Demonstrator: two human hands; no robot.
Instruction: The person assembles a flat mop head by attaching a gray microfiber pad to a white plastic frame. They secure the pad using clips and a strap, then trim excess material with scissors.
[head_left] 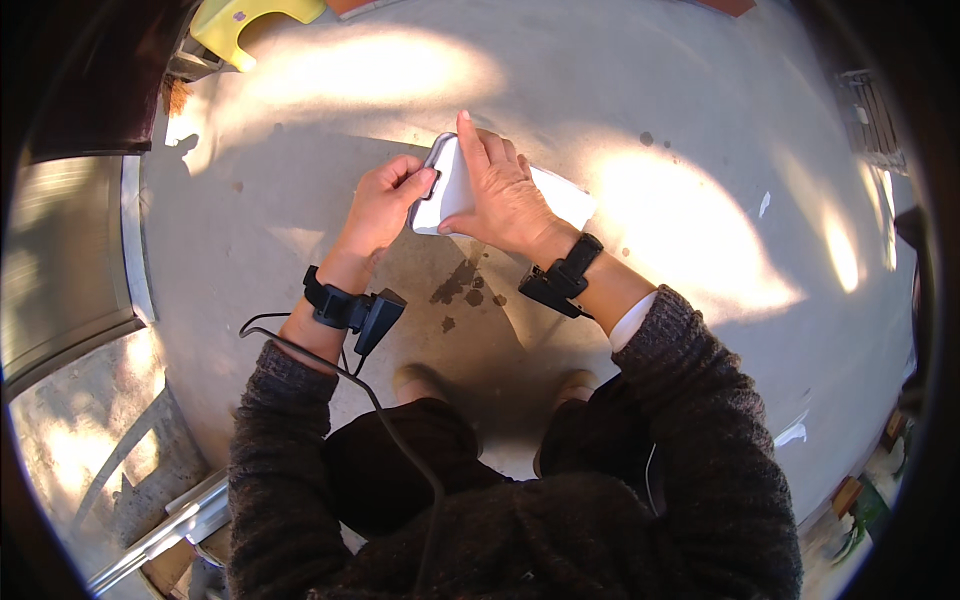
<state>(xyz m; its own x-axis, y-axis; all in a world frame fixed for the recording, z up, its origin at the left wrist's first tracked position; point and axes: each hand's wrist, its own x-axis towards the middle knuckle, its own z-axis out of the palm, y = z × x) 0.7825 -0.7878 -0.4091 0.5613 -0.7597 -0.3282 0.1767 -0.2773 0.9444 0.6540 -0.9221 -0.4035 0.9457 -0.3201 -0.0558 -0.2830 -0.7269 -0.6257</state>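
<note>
Seen from above: a white board with a dark clip, probably a clipboard (453,188), held in front of the body, over a grey floor (610,320). Long axis running roughly left to right, with the far edge slanting nearer toward the right end. Both hands in contact with it.

At the left end, the left hand (388,195), with thumb over the dark clip (432,187) and fingers curled in, closed in a pinch on that edge. Across the middle, the right hand (508,195), opened wide, palm down, with thumb stretched left toward the clip and fingers pointing far, the longest reach just past the far edge. No grip visible there; cannot tell pressing from merely resting. Right end of the white surface uncovered, just right of the right hand. Clip nearest to the left thumb, with a narrow strip of white between the two hands.

On the wrists, black bands with small boxes, left (345,310) and right (562,275); along the left forearm, a black cable (395,430). Near, shoes; beyond the hands, dark floor stains nearby and, far left, a yellow stool (225,28).
</note>
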